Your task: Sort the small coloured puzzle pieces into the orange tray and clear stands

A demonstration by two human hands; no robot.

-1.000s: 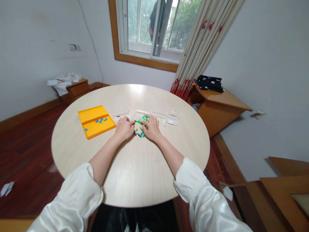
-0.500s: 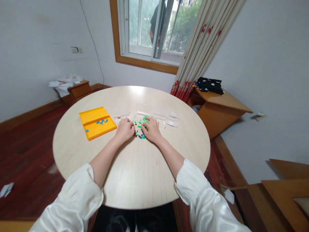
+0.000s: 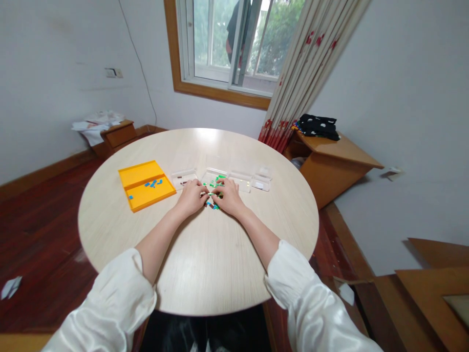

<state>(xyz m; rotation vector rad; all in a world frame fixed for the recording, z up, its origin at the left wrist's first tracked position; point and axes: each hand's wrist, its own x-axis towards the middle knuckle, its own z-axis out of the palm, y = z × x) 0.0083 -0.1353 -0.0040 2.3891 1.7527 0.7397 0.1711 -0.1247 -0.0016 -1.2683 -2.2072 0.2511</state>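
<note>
Green and blue small pieces (image 3: 212, 188) heaped on table (image 3: 205, 254), left hand (image 3: 191, 196) and right hand (image 3: 229, 195) pinching them

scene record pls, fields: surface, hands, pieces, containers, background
surface: round light-wood table
left hand: left hand curled, fingertips at the small coloured pieces
right hand: right hand curled, touching the same pile; grip too small to tell
pieces: green, blue and dark bits, heaped between both hands
containers: yellow tray left of the hands, a few blue bits inside; clear plastic boxes in a row behind the hands
background: window, curtain, wooden cabinet with dark cloth on top
</note>
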